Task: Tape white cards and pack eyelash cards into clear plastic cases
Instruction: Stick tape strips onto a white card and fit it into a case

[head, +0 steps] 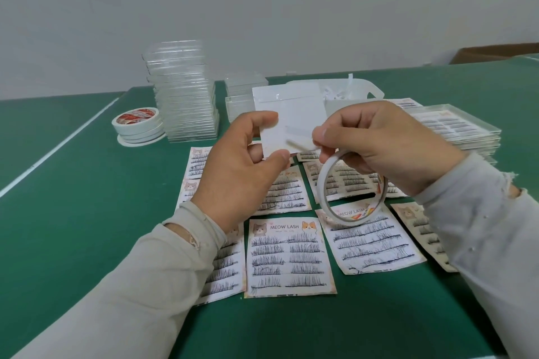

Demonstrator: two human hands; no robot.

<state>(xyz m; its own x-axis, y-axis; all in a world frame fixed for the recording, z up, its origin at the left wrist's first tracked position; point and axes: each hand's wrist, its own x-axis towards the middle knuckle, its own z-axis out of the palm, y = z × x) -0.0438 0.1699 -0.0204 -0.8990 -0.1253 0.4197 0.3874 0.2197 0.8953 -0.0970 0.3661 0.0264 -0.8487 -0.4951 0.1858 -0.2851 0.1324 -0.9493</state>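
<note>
My left hand (pixel 245 166) holds a small white card (pixel 291 128) upright above the table, thumb and fingers pinching its left edge. My right hand (pixel 388 146) grips a thin roll of white double-sided tape (pixel 350 192), which hangs below the fingers, and a short strip of tape (pixel 300 141) runs from it onto the card's face. Several printed eyelash cards (pixel 287 256) lie flat on the green table beneath both hands. A tall stack of clear plastic cases (pixel 183 90) stands at the back left.
Spare tape rolls (pixel 137 125) are piled left of the tall case stack. A shorter case stack (pixel 245 96) and a white tray (pixel 344 90) with paper scraps sit behind the hands. Packed cases (pixel 458 128) are stacked at the right. A cardboard box (pixel 495 54) lies far right.
</note>
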